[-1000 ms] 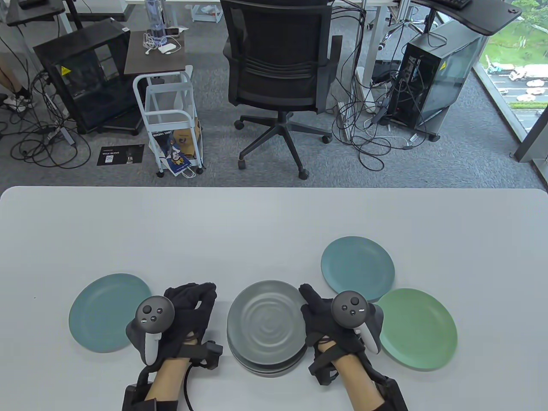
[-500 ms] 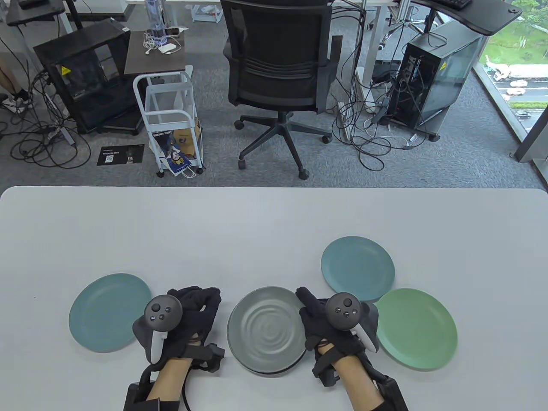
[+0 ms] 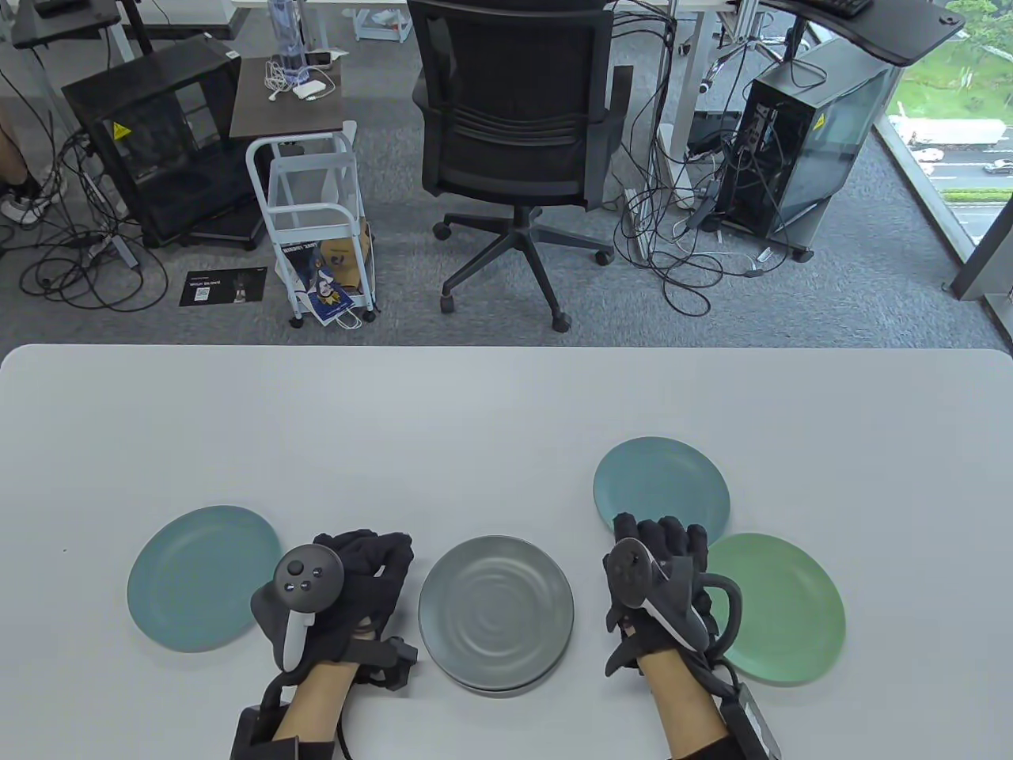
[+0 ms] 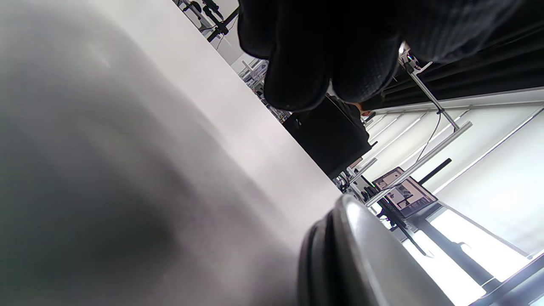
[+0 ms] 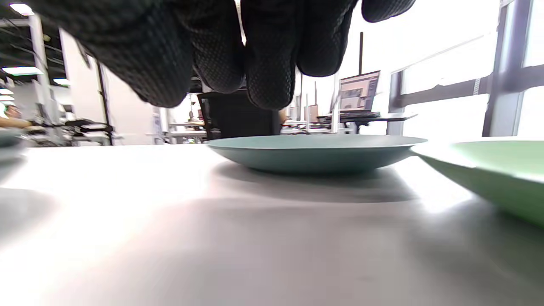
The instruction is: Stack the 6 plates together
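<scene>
Table view shows the left hand (image 3: 348,590) near the table's (image 3: 491,412) front edge, its gloved fingers curled and holding nothing, just left of the grey plate stack (image 3: 496,611) without clearly touching it. Left wrist view puts the stack's layered rim (image 4: 335,255) close below those bunched fingers (image 4: 297,63). The right hand (image 3: 657,582) lies right of the stack, fingers stretched forward and close together, their tips at the near rim of the blue plate (image 3: 662,495); whether they touch it I cannot tell. Right wrist view has the fingertips (image 5: 263,76) hanging above that blue plate (image 5: 316,153), gripping nothing. The green plate (image 3: 779,606) sits just right of this hand, its rim meeting the blue plate's. A second blue plate (image 3: 202,578) lies alone towards the table's left edge, beside the left hand.
</scene>
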Action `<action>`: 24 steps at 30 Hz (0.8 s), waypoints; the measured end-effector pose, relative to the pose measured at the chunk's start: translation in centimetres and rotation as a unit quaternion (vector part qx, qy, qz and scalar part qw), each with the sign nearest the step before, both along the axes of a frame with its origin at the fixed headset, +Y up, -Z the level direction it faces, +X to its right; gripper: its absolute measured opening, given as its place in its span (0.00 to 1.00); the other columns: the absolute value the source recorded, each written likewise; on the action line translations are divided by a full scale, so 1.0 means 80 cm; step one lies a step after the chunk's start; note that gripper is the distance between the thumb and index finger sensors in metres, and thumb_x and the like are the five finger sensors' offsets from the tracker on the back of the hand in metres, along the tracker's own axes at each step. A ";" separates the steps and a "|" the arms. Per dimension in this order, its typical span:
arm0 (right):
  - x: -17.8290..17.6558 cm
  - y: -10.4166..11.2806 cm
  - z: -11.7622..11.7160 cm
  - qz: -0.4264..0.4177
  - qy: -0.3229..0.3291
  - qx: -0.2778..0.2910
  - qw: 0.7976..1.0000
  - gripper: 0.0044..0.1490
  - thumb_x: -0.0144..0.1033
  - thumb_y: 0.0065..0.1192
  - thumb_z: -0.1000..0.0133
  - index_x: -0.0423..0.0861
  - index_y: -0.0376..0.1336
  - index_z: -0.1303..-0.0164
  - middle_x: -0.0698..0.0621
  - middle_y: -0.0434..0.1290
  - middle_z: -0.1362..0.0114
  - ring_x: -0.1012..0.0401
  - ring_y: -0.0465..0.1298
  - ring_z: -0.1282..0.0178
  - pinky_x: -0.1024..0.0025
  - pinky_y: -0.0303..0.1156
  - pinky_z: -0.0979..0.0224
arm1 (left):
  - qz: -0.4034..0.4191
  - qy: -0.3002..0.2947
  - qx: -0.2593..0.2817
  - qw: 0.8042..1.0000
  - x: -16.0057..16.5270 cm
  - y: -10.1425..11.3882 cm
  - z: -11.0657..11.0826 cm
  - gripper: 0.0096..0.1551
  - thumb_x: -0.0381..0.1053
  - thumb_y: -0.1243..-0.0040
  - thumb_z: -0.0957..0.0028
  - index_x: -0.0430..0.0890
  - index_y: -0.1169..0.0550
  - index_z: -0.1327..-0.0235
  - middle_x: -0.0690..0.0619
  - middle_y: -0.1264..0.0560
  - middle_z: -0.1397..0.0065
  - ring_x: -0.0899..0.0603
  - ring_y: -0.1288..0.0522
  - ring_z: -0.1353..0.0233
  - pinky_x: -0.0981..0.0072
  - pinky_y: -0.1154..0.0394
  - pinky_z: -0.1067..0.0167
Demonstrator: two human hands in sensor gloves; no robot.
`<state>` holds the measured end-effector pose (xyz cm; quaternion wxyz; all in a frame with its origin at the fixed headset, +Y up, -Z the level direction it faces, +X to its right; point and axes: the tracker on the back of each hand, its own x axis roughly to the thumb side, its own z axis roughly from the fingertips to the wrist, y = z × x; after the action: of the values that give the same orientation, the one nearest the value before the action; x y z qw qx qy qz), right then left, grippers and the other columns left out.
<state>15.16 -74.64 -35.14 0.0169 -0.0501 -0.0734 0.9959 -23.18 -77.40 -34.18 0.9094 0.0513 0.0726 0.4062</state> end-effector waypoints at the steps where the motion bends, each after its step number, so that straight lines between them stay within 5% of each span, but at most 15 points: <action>1: 0.005 -0.001 -0.004 0.003 -0.012 -0.014 1.000 0.36 0.53 0.62 0.41 0.54 0.58 0.24 0.50 0.67 0.22 0.48 0.58 0.19 0.42 0.44 0.17 | -0.001 -0.002 0.001 1.000 0.000 0.000 0.000 0.27 0.68 0.41 0.61 0.62 0.18 0.50 0.62 0.19 0.40 0.54 0.33 0.21 0.49 0.59 0.13; 12: 0.001 -0.017 -0.038 0.062 -0.028 -0.130 0.989 0.34 0.51 0.66 0.43 0.57 0.60 0.26 0.53 0.67 0.22 0.50 0.59 0.19 0.42 0.44 0.16 | -0.026 -0.002 0.017 1.000 0.005 0.005 0.003 0.27 0.69 0.42 0.60 0.63 0.18 0.50 0.63 0.18 0.39 0.55 0.33 0.21 0.50 0.60 0.13; 24: 0.002 -0.016 -0.042 0.073 -0.043 -0.082 0.993 0.28 0.45 0.71 0.45 0.59 0.66 0.34 0.56 0.73 0.29 0.53 0.67 0.23 0.42 0.50 0.17 | -0.181 0.017 0.047 0.982 0.035 0.028 0.017 0.30 0.69 0.41 0.61 0.63 0.19 0.45 0.62 0.19 0.32 0.53 0.34 0.19 0.51 0.63 0.13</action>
<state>15.33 -75.95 -38.50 -0.0633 -0.0881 0.0041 0.9941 -20.38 -75.16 -32.82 0.9631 0.1129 0.0581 0.2372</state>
